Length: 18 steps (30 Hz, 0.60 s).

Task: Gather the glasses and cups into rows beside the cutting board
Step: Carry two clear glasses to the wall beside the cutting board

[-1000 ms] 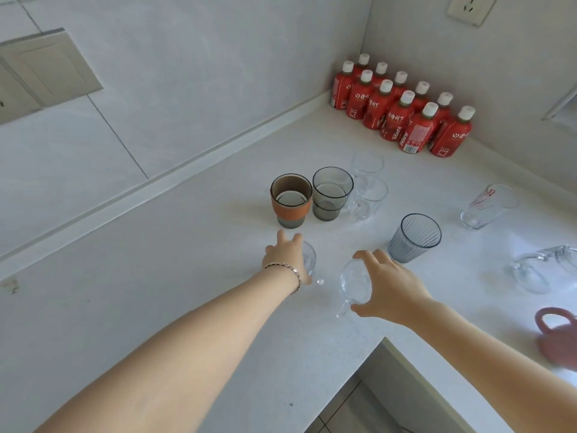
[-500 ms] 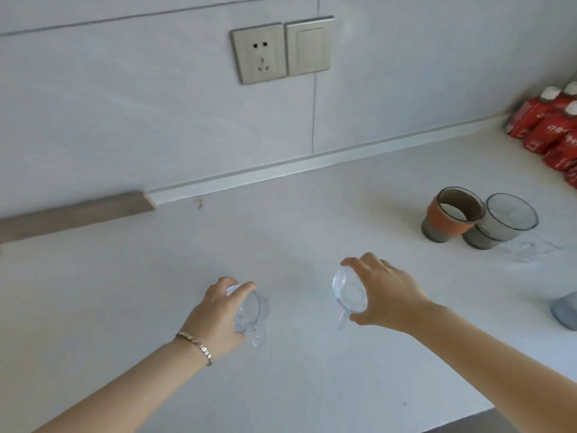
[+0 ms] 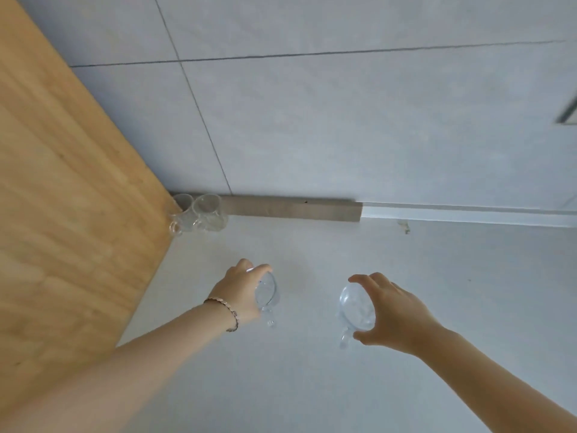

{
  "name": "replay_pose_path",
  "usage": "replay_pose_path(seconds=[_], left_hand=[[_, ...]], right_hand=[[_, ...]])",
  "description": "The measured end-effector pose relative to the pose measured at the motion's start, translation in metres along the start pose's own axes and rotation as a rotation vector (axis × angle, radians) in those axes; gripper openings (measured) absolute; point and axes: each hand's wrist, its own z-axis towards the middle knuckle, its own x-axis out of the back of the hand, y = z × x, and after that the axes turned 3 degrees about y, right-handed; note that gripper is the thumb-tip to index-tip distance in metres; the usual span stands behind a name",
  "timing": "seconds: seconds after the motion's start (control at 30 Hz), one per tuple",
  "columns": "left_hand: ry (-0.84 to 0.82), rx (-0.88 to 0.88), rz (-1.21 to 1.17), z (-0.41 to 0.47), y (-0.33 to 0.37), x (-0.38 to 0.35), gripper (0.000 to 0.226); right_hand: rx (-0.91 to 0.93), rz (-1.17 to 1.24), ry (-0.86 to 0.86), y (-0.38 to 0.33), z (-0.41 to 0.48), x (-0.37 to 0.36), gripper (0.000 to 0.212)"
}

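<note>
We carried two clear cups toward the cutting board: one cup gripped by our left hand, the other cup clasped from above in our right hand, both over the bench. A second earlier we were lifting them near the coloured cups; now two glass mugs already stood beside the board's far corner, so these likely extend that row.

A single head-worn camera looks steeply down and forward, close over both hands; the wooden cutting board fills the frame left of the grip, tiled wall beyond it.
</note>
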Motion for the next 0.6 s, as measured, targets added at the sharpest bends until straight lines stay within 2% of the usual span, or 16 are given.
replay_pose_path(seconds=[0.13,0.33,0.6], left_hand=[[-0.020,-0.020,0.087,0.057,-0.044,0.029,0.071],[-0.047,-0.047,0.209,0.129,-0.069,0.053,0.077],[0.000,-0.154,0.091,0.185,-0.097,0.056,0.080]], right_hand=[[0.006,-0.029,-0.007,-0.040,0.033,-0.013,0.086],[-0.022,-0.059,-0.024,-0.070,0.076,-0.019,0.086],[-0.063,-0.055,-0.027,-0.080,0.131,-0.023,0.085]])
